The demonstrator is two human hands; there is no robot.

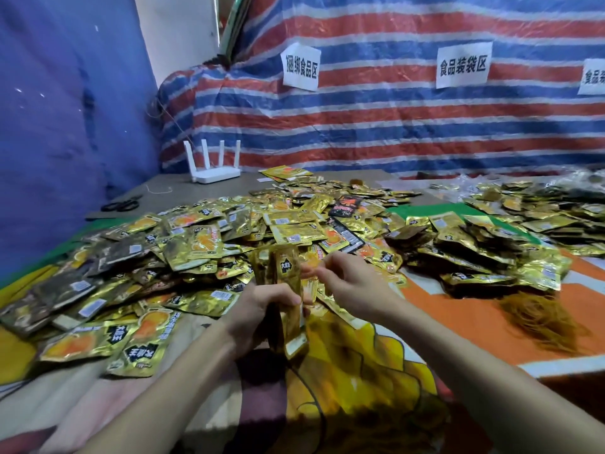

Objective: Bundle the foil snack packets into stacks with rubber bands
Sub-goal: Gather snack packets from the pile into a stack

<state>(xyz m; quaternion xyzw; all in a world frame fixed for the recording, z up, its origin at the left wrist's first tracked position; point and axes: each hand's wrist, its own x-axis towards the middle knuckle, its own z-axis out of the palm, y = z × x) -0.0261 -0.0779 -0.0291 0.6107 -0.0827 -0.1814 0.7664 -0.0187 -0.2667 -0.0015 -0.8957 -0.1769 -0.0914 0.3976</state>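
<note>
Item: stack of packets (288, 270); held on end, slightly tilted, above the near middle of the patterned cloth (458, 306), just in front of the heap of loose packets (209, 231).

Risks, as judged:
- slippery foil faces; if the grip eases, the stack may fan out or shed packets into the heap below;
- a band stretched over one end only may pull the stack askew or snap back off the fingers;
- uneven packet edges; a band put on over them would give a loose, crooked bundle;
- no band can be made out on the stack; the rubber bands (543, 319) lie in a tangle well to the right, so a reach for one would leave the stack in one hand alone.

Hands:
- left hand (262, 309); comes in from the near left, fingers and thumb wrapped round the middle of the stack, clasping it firmly;
- right hand (350, 283); comes in from the near right, fingers bent towards the upper right edge of the stack; blurred, so whether it pinches a packet, a band or nothing cannot be told.

Also present: second heap of packets (491, 244), far right; white router (212, 170) and scissors (121, 204), far left.
</note>
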